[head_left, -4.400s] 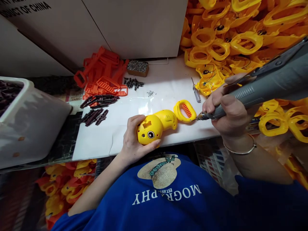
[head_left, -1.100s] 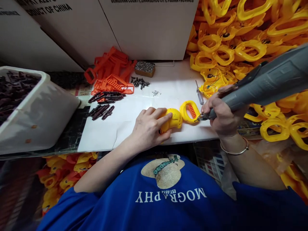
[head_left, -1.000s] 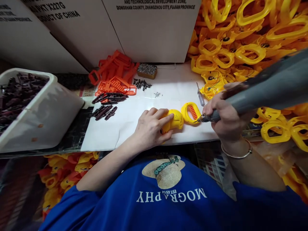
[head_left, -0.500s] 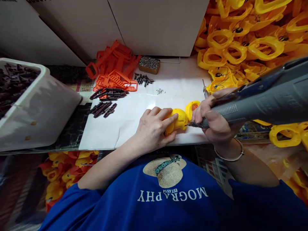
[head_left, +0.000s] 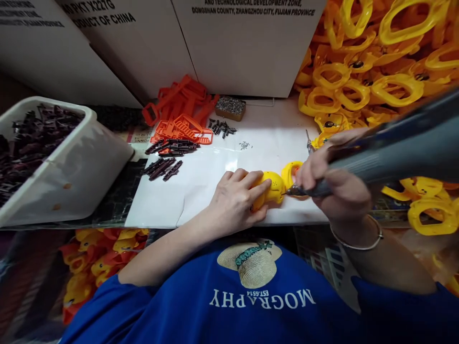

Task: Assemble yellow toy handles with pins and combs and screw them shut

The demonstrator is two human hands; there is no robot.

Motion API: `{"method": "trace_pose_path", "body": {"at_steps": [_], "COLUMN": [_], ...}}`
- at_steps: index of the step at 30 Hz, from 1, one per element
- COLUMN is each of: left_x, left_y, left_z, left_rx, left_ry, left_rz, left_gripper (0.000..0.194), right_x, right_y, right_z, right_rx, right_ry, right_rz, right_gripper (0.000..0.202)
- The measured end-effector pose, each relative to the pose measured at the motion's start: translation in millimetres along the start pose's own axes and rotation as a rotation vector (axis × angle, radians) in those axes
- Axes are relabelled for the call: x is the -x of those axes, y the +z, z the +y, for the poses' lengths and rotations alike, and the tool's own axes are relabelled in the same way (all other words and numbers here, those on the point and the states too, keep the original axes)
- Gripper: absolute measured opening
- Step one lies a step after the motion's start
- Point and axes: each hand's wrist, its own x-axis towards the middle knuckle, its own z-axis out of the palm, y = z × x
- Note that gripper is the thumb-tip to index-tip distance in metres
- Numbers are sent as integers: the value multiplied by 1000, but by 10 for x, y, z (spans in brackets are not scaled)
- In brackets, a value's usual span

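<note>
On the white work surface (head_left: 208, 181), near its front edge, lies a yellow plastic toy part (head_left: 274, 186). My left hand (head_left: 238, 198) is wrapped over its left side and presses it down. A grey power screwdriver (head_left: 387, 165) is gripped in my right hand (head_left: 335, 184), its tip touching or very close to the toy part's right end. Just behind that tip sits a second yellow ring-shaped piece (head_left: 289, 172) with orange inside. A small hand screwdriver (head_left: 309, 143) lies behind my right hand.
Orange frames (head_left: 184, 100), dark rods (head_left: 163, 168), a box of screws (head_left: 230, 107) and loose screws (head_left: 245, 145) lie farther back. A white bin (head_left: 107, 157) of dark parts stands left. Yellow shells (head_left: 398, 91) are heaped at right, and white cartons (head_left: 247, 52) stand behind.
The camera view has shifted, showing more of the cartons and bin. My right hand and the power screwdriver have moved slightly right and down in the picture; both hands keep their holds.
</note>
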Motion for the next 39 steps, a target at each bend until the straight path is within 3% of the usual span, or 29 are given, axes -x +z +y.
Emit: {"method": "trace_pose_path", "body": {"at_steps": [3,5,11,18,26,32,35,39], "left_x": [4,4,-12,-13,-37,-41,2,111], "left_y": [-1,-1,-14,-34,-7,-32,7,151], "left_z": [-3,-4,-12,-27,-79,-46,-45,-62], "left_rx": [6,22,60,79,117,114,217,509], "left_ry": [-6,-10,-19,-16,-47,-55,-55,-222], "left_rz": [-20,-25,-35,-48,-73,-85,-7,253], "left_gripper": [43,44,44,43,49,45,39,45], "right_x": [-224,-347,-450,-430,-447,-468,-445,-374], "right_y": [135,209,280,264,299,275,233,147], "right_z": [-68,-17,226,260,354,408,380,310], "right_rx": [-71,-95,-62,-51,-42,-138,-141,-94], "right_ry": [-113,-136,-123,-6,-99,-67,-71,-91], "right_rz": [141,166,161,64,-10,67,35,-33], "right_gripper": [30,30,27,29,22,24,29,31]}}
